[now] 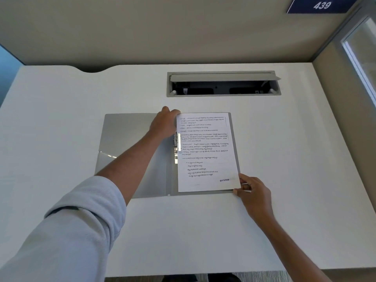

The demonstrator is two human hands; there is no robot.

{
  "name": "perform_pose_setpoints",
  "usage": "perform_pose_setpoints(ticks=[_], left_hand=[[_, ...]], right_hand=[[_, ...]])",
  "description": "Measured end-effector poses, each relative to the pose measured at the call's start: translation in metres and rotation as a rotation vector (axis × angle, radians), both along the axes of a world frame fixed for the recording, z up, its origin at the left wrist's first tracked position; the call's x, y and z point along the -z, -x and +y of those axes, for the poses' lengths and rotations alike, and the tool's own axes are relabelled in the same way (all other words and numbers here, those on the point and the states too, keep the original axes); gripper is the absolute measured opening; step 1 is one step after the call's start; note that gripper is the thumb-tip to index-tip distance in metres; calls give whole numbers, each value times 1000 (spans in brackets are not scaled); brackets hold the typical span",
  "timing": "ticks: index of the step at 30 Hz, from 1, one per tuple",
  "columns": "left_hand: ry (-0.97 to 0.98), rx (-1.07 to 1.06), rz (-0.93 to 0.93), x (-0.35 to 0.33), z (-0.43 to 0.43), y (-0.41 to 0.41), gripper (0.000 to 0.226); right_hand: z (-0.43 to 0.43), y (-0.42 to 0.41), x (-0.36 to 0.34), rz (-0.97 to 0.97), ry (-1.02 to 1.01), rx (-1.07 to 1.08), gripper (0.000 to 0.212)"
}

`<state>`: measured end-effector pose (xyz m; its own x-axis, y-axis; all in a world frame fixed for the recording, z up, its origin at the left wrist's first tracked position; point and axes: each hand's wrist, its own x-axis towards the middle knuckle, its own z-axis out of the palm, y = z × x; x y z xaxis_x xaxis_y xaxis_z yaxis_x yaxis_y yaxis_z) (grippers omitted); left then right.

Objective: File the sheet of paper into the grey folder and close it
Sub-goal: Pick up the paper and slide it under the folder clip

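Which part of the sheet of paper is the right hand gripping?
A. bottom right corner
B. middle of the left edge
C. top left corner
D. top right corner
A: the right hand pinches the sheet of paper at its bottom right corner, near the printed word ENTERED.

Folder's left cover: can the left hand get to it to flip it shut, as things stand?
Probably yes. The left cover lies flat and open with nothing on it, and the left hand already rests by the spine clip. Only its own forearm crosses the cover. The right hand pinches the sheet of paper at its corner.
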<state>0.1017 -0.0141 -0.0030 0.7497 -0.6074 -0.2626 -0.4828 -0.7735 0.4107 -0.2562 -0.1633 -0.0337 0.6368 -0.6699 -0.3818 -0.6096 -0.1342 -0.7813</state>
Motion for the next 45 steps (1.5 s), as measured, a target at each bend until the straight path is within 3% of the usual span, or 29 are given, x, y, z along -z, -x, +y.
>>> perform_pose_setpoints(ticks=[5, 13, 23, 45], left_hand=[[-1, -2, -1, 0, 0, 0, 62], [3, -13, 4, 2, 0, -2, 63], [9, -8, -2, 2, 0, -3, 62], [11, -1, -15, 2, 0, -2, 53]], right_hand=[[7, -1, -8, 41, 94, -55, 60], [32, -5, -2, 158, 296, -173, 95], [38, -1, 3, 114, 298, -153, 73], [36, -2, 0, 121, 257, -126, 70]])
